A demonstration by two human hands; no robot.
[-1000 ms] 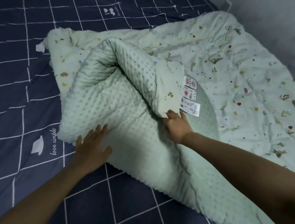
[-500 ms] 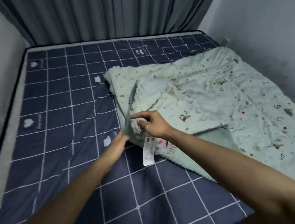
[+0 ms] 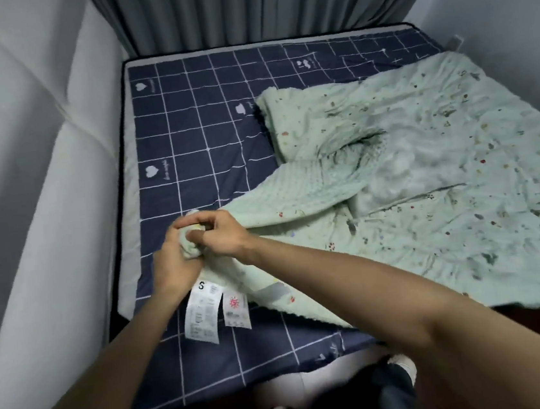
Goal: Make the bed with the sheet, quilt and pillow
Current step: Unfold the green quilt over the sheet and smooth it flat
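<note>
Bunching the dimpled green quilt (image 3: 392, 163) corner, both hands (image 3: 195, 243) grip it tightly.

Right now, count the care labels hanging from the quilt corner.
2. A longer white label hangs under the left hand; a shorter one hangs beside it, to its right. Others may be hidden.

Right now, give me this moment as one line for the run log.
step: spreading quilt | left hand: grips quilt corner | right hand: grips same corner | quilt: bunched on right side | sheet: on | pillow: unseen
</note>
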